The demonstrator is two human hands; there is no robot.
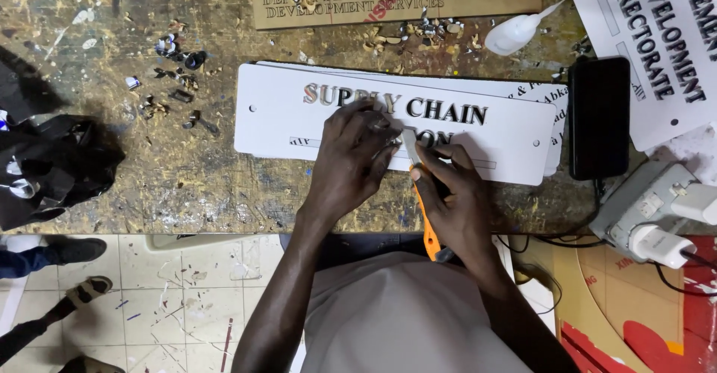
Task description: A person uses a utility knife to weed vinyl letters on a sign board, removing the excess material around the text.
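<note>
The white sign plate (284, 123) lies flat on the scarred worktop (187, 186), right at its near edge, on top of another white plate whose corner peeks out at the right. The left hand (351, 156) presses down on the plate's lower row of letters, fingers (377, 130) bunched and pinching at something small there; what exactly they hold I cannot tell. The right hand (452, 194) is wrapped tight around an orange utility knife (426, 216), its blade end coming in just beside the left fingertips. That closeness is the worry: if the blade skids off a letter edge, it looks likely to run straight into the left fingers, or score the plate's white face. The plate rests on a slick sheet, so a hard push might slide it and throw the cut off line. Metal scraps (175, 74) are scattered at the left and could scratch anything dragged over them. A black phone (599, 115) sits close by at the right, a squeeze bottle (515, 33) lies on its side above, and chargers crowd a power strip (650, 209) at the corner, with cables where an elbow could snag them.
</note>
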